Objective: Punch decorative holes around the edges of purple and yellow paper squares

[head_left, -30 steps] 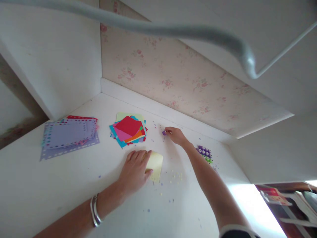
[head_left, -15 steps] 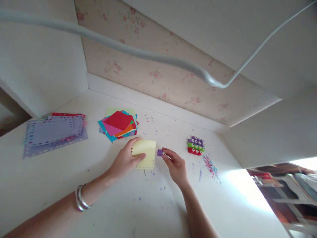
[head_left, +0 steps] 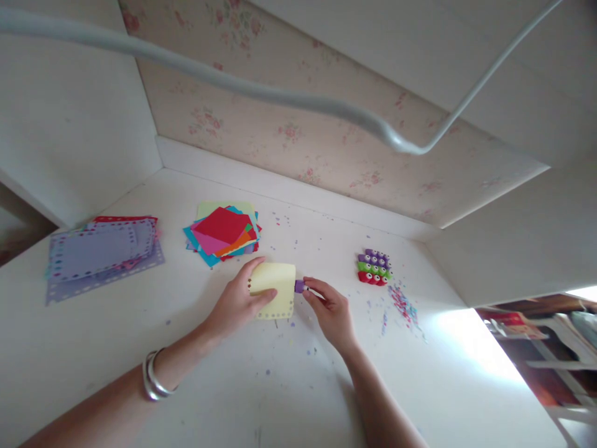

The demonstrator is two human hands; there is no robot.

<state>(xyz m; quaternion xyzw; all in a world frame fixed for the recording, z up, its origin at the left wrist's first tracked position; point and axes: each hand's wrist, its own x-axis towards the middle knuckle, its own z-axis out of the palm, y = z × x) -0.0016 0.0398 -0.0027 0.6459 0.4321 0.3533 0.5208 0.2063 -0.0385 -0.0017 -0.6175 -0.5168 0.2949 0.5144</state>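
Note:
My left hand presses down on a pale yellow paper square with small holes punched along its edges, thumb on top and fingers curled at its left side. My right hand pinches a small purple punch against the paper's right edge. Both hands rest on the white desk. A silver bangle sits on my left wrist.
A stack of coloured paper squares lies behind the yellow sheet. A pile of punched lilac sheets sits at the far left. A block of purple, green and red punches stands right, with confetti scattered nearby. A grey lamp arm crosses overhead.
My right hand carried the purple punch from the back of the desk to the yellow paper's right edge. My left hand shifted the paper slightly and kept hold of it.

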